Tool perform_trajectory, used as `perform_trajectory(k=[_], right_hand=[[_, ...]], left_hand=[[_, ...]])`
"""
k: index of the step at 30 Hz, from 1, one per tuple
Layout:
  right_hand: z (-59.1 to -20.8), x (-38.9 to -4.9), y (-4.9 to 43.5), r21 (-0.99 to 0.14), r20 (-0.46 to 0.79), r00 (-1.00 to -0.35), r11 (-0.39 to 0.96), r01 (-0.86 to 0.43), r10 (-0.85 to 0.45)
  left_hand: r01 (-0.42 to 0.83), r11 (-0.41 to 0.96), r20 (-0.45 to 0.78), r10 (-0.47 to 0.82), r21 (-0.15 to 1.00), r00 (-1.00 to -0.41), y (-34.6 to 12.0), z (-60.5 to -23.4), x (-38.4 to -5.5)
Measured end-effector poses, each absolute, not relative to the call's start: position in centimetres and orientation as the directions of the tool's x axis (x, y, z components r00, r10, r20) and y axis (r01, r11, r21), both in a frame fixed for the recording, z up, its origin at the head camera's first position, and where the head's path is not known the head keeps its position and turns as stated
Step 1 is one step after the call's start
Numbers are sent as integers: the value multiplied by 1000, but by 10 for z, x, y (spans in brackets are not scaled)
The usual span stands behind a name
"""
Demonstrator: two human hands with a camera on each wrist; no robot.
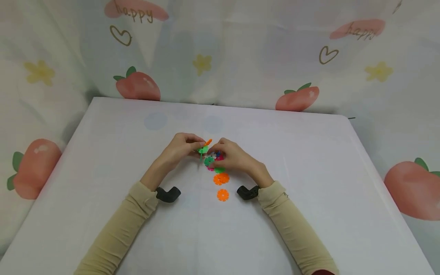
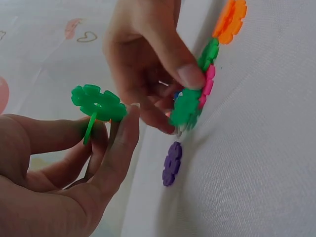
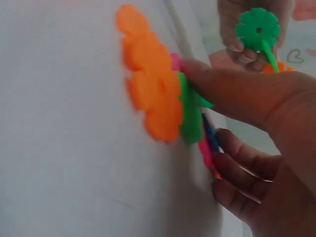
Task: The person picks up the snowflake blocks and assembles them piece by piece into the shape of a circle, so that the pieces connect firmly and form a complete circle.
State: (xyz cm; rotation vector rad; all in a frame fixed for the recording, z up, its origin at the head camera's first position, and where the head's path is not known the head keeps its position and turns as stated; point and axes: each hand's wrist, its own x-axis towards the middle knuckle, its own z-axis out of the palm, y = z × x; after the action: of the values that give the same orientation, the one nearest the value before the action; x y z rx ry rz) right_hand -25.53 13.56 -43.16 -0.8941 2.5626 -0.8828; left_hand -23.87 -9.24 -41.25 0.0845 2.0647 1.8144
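Observation:
My left hand [image 1: 182, 147] pinches a small build of flower-shaped plastic discs. In it a green disc [image 2: 98, 102] has another green disc [image 2: 90, 129] slotted in edge-on, and an orange disc [image 1: 208, 142] sticks up at the far side. Beside it, my right hand [image 1: 232, 154] reaches over a small pile of similar discs. Its thumb and fingers curl about a green disc [image 2: 186, 106], blurred in the left wrist view. Pink discs [image 2: 207, 86] and a blue disc [image 3: 210, 133] lie at its fingers, partly hidden by the hand.
Overlapping orange discs [image 1: 221, 178] lie nearer me, with a single orange disc [image 1: 222, 195] below them. A purple disc [image 2: 172, 164] shows past the pile in the left wrist view. Everything rests on a white-covered table [image 1: 206, 236]; a printed curtain [image 1: 240, 65] hangs behind.

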Motion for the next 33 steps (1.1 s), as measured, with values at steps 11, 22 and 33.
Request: perform_trajectory(k=[11,22,33], right_hand=[[-432,-254,143,-749,-23,-849,571,-335,-528],[-418,-263,156,-852,47,-881,441,-282,-472],[-421,-262,160,-893,1,-875,393,-219,-484]], left_hand=[[-195,145,-228,264,970,-937,-92,-415,-238],[-198,210,-246,236,957,-940,-84,-413,-238],[-124,281,-204,277,952,-939,-77,-416,-235]])
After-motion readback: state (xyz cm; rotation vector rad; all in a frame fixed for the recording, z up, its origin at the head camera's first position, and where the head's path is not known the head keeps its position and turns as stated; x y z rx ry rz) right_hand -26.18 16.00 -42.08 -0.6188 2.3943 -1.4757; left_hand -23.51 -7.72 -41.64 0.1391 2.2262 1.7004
